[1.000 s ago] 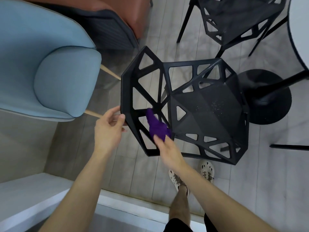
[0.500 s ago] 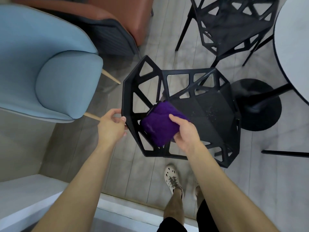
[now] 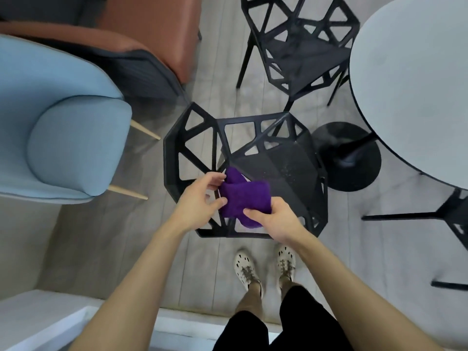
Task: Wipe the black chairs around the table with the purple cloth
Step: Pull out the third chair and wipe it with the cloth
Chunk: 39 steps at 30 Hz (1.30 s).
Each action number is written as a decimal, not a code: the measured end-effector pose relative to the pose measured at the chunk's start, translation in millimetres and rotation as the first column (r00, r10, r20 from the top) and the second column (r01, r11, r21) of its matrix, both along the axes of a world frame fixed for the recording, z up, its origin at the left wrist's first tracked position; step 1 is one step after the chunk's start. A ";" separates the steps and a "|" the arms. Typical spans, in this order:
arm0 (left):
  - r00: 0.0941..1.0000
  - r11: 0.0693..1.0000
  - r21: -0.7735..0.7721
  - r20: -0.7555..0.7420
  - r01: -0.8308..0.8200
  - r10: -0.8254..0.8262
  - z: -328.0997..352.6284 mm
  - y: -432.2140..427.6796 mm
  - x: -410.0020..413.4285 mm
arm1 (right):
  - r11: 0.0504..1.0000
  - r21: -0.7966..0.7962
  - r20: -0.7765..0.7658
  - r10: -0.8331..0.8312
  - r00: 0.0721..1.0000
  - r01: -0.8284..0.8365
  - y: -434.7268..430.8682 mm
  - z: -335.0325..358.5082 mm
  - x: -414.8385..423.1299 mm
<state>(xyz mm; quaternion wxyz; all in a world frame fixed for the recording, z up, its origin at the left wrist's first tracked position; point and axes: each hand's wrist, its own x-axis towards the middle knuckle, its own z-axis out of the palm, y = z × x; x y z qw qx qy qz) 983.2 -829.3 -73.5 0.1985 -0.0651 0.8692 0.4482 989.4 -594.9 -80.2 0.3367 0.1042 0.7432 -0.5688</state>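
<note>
A black lattice chair stands right in front of me, its openwork back toward me and its seat speckled with dust. Above the chair back, both hands hold the bunched purple cloth. My left hand pinches its left edge between thumb and fingers. My right hand grips its lower right corner. A second black chair stands farther off by the round grey table. Part of a third black chair shows at the right edge.
A light blue armchair sits close on the left, a rust-coloured one behind it. The table's black round base is just right of the near chair. A white ledge lies at lower left. My feet stand behind the chair.
My left hand let go of the chair back's edge and took hold of the cloth. The cloth came off the backrest and is now held between both hands.
</note>
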 end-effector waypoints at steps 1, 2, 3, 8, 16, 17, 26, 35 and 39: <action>1.000 1.000 -0.028 -0.004 0.013 -0.013 1.7 0.7 -0.4 | 0.999 0.027 -0.037 0.038 0.999 -0.037 3.4 4.1 -0.1; 0.999 0.996 -0.087 -0.024 0.031 -0.033 2.5 0.6 -1.1 | 0.996 0.045 -0.063 0.079 0.995 -0.076 6.6 7.5 -0.1; 0.997 0.986 -0.156 -0.048 0.060 -0.068 4.5 0.8 -2.2 | 0.992 0.057 -0.086 0.115 0.990 -0.111 10.6 10.9 0.0; 0.979 0.962 -0.233 -0.112 0.142 -0.172 25.8 3.5 -3.3 | 0.991 -0.048 -0.114 0.117 0.987 -0.123 23.5 37.4 -3.9; 0.960 0.961 -0.095 -0.079 0.261 -0.269 56.6 19.9 -18.0 | 0.968 -0.016 -0.141 0.248 0.959 -0.252 43.8 51.9 -21.4; 0.970 0.969 -0.076 -0.048 0.235 -0.239 59.0 21.1 -19.7 | 0.970 -0.034 -0.148 0.235 0.961 -0.242 46.6 53.4 -23.9; 0.978 0.968 -0.145 0.002 0.205 -0.207 82.0 46.8 -19.0 | 0.786 0.263 -0.086 0.597 0.798 -0.559 63.6 79.7 -56.0; 0.892 0.845 -0.289 0.094 0.450 -0.443 92.4 47.5 -24.7 | 0.615 0.418 -0.199 0.780 0.593 -0.669 -10.0 47.3 -57.8; 0.922 0.890 -0.250 0.040 0.381 -0.384 82.2 30.3 -33.8 | 0.621 0.377 -0.085 0.762 0.642 -0.688 -25.4 28.9 -58.8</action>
